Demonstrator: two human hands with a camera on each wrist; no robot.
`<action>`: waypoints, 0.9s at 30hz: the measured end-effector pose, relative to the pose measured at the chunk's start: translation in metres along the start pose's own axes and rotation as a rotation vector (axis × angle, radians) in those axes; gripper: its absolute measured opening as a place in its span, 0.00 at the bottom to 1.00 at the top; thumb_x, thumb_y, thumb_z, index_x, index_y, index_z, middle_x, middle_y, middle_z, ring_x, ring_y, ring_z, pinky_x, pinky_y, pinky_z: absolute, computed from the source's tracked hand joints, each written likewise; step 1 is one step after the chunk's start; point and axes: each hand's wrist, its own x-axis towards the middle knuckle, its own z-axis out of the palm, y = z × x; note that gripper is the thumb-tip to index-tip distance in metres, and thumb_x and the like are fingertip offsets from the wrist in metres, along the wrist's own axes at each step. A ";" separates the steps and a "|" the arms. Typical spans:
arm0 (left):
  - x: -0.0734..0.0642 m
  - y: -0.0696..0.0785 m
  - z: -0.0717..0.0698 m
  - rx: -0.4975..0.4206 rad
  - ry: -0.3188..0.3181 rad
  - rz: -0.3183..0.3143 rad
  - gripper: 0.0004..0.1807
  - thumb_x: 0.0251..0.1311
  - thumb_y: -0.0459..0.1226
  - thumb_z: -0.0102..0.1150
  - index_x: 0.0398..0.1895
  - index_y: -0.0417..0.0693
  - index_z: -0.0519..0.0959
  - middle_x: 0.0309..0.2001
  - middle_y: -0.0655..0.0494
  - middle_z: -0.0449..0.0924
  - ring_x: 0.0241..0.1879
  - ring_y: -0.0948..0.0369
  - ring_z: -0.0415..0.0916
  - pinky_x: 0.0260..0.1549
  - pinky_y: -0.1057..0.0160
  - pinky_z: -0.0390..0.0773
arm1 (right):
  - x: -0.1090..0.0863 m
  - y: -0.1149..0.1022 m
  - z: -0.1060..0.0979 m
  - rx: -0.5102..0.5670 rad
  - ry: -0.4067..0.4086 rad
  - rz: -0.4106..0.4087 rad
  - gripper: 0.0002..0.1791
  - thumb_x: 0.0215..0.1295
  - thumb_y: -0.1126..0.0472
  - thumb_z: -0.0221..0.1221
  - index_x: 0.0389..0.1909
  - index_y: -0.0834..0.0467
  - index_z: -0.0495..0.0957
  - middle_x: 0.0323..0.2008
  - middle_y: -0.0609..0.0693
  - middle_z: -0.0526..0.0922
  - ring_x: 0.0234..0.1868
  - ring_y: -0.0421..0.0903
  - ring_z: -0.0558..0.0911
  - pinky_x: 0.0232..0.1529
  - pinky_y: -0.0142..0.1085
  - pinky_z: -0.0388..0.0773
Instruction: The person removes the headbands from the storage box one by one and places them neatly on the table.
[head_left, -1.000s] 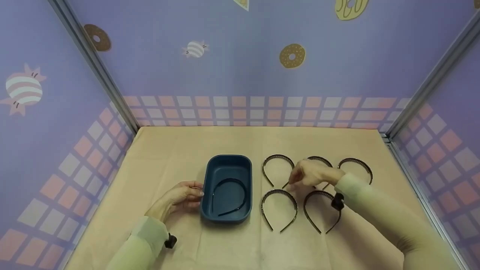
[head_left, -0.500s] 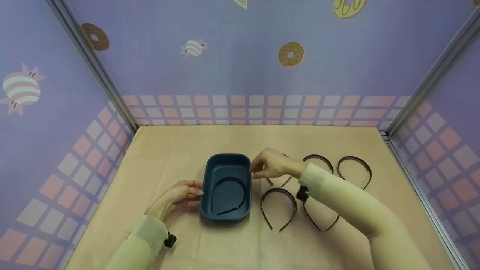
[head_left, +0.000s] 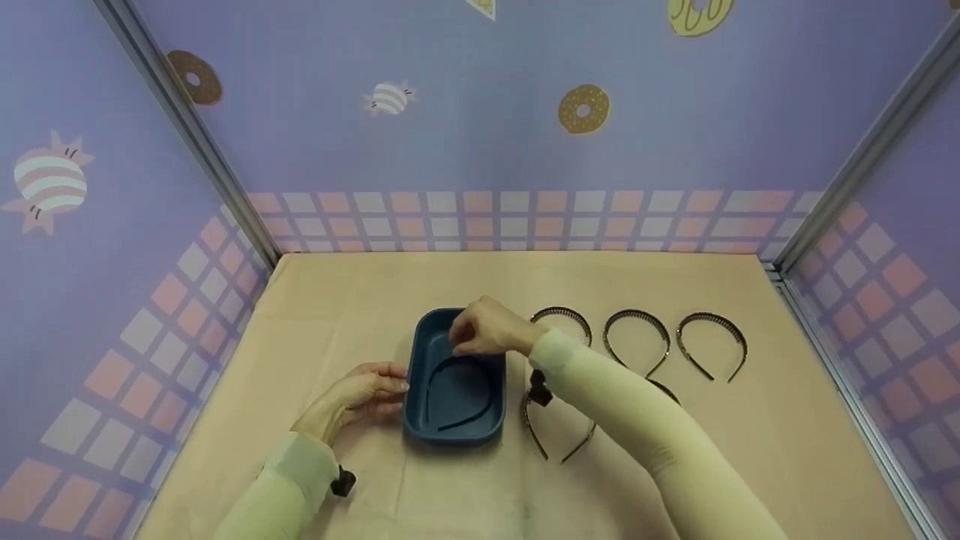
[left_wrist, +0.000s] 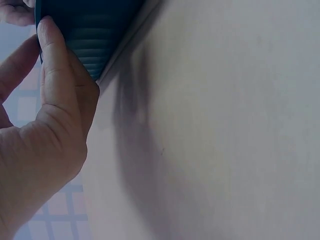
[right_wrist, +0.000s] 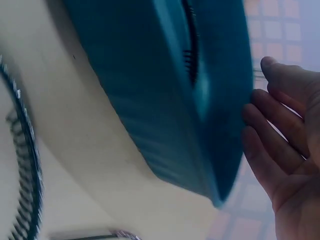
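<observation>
A dark blue box [head_left: 418, 409] with an open top holds one dark headband [head_left: 487, 390] lying flat on its floor. My left hand [head_left: 356, 394] is at the box's left side, its fingertips touching the outer wall near the rim; the left wrist view shows these fingers [left_wrist: 52, 55] against the ribbed side. My right hand [head_left: 487, 328] hovers over the far right part of the box. In the right wrist view, its fingers [right_wrist: 272, 135] are loosely bent beside the rim with nothing between them.
Right of the box, several toothed headbands lie in two rows, among them a far-left one [head_left: 562, 311], a far-middle one [head_left: 637, 315] and a far-right one [head_left: 711, 319]. My right forearm [head_left: 637, 420] covers part of the near row. Patterned walls [head_left: 480, 217] enclose the cloth-covered table [head_left: 337, 300].
My right hand has travelled left from the headbands to above the box, uncovering the far-middle headband. My left hand stays at the box's side.
</observation>
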 end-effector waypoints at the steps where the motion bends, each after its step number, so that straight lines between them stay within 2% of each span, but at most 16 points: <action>1: 0.000 0.000 0.000 0.001 0.004 -0.003 0.09 0.71 0.27 0.67 0.51 0.41 0.84 0.41 0.58 0.89 0.39 0.64 0.88 0.40 0.66 0.92 | 0.002 0.001 0.005 -0.010 -0.005 0.014 0.11 0.68 0.61 0.78 0.47 0.62 0.94 0.44 0.55 0.97 0.45 0.51 0.95 0.52 0.43 0.92; 6: 0.000 -0.001 0.000 -0.002 0.002 -0.007 0.09 0.72 0.27 0.67 0.51 0.40 0.84 0.40 0.59 0.89 0.39 0.64 0.88 0.40 0.66 0.92 | 0.010 0.001 0.025 -0.039 -0.031 0.072 0.12 0.67 0.58 0.80 0.46 0.58 0.94 0.43 0.52 0.97 0.46 0.49 0.94 0.52 0.40 0.92; 11: 0.000 -0.001 -0.001 -0.015 -0.023 -0.004 0.08 0.73 0.26 0.66 0.51 0.41 0.83 0.40 0.59 0.89 0.39 0.65 0.89 0.39 0.67 0.92 | 0.019 -0.002 0.037 -0.020 -0.060 0.057 0.13 0.64 0.57 0.81 0.46 0.57 0.95 0.43 0.50 0.97 0.46 0.47 0.94 0.53 0.41 0.90; 16: 0.001 -0.002 0.000 -0.026 -0.024 0.002 0.07 0.72 0.26 0.67 0.48 0.43 0.84 0.40 0.59 0.90 0.39 0.65 0.88 0.40 0.66 0.91 | 0.026 -0.002 0.043 -0.073 -0.074 0.069 0.11 0.63 0.59 0.82 0.45 0.53 0.96 0.43 0.48 0.97 0.46 0.47 0.93 0.53 0.41 0.90; 24: 0.001 -0.003 0.001 -0.014 -0.002 0.010 0.07 0.71 0.27 0.67 0.48 0.43 0.85 0.42 0.60 0.89 0.42 0.65 0.86 0.41 0.65 0.91 | 0.033 0.017 0.057 -0.124 -0.084 0.152 0.08 0.61 0.59 0.83 0.39 0.49 0.96 0.39 0.43 0.96 0.44 0.42 0.90 0.51 0.37 0.89; 27: 0.001 -0.003 0.000 -0.018 0.002 0.011 0.08 0.70 0.26 0.67 0.48 0.43 0.86 0.41 0.60 0.89 0.42 0.65 0.86 0.40 0.66 0.91 | 0.034 0.021 0.060 -0.126 -0.075 0.155 0.06 0.62 0.60 0.82 0.38 0.50 0.95 0.39 0.45 0.96 0.44 0.44 0.91 0.50 0.39 0.90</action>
